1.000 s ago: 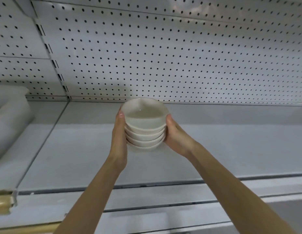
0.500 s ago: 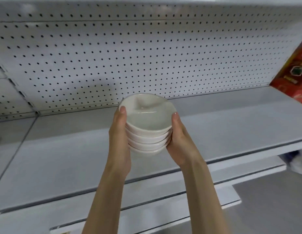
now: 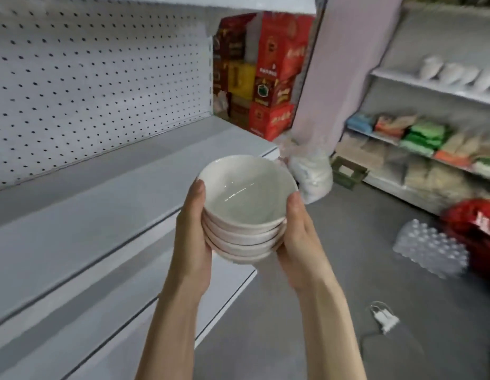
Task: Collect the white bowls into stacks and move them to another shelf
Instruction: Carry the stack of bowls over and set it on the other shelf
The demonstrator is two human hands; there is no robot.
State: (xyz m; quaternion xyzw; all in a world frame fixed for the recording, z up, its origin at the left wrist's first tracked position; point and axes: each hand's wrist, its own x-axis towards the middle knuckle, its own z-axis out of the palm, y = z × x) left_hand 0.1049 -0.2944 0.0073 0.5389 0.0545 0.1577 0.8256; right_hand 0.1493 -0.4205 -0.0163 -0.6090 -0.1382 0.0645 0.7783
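Head view.

Stack of white bowls [image 3: 246, 212]: four, nested, upright with a slight tilt, carried in mid-air over the grey floor [image 3: 334, 311], just off the end of the white shelf [image 3: 101, 193], touching no shelf.

Left hand [image 3: 193, 231]: clasped against the stack's left side, thumb up at the top bowl's rim, fingers hidden beneath.

Right hand [image 3: 301, 242]: clasped against the right side likewise, thumb at the rim.

Pegboard panel [image 3: 101, 78]: white, dotted with holes, behind the shelf.

Red and yellow cartons [image 3: 276, 78]: stacked past the shelf end.

White plastic bag [image 3: 309, 171]: on the floor beyond the bowls.

Far shelving [image 3: 430, 89], at right: row of white bowls [image 3: 457, 75] on an upper level, blurred; coloured packets [image 3: 425, 138] below.

Shrink-wrapped pack of bottles [image 3: 430, 250]: on the floor at right, beside a red bag [image 3: 474, 220].

White plug and cable [image 3: 383, 319]: on the floor, lower right.
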